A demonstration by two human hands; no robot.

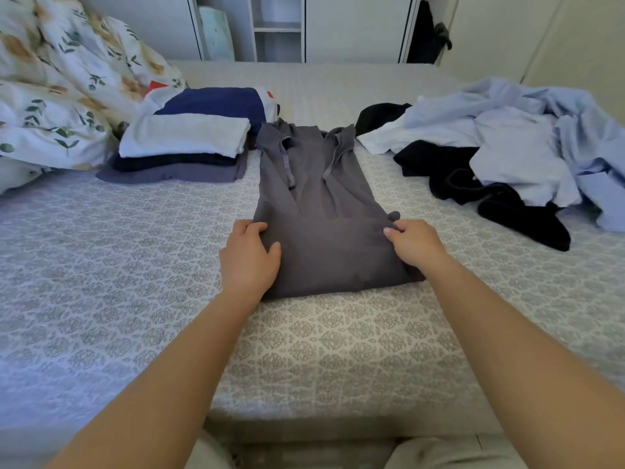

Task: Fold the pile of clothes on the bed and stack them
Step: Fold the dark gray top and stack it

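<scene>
A dark grey shirt (318, 204) lies lengthwise on the bed (321, 350), its sides folded in and its near part doubled over. My left hand (248, 257) grips the left corner of that doubled part, fingers curled under the edge. My right hand (414, 242) pinches the right corner. A stack of folded clothes (182, 147) sits at the back left, white on top of dark blue and grey, with a navy piece behind. An unfolded pile of light blue and black clothes (500, 147) lies at the right.
A floral duvet (57, 79) is bunched at the far left. White wardrobe doors and an open shelf (277, 28) stand behind the bed. The patterned bedspread stretches between me and the shirt.
</scene>
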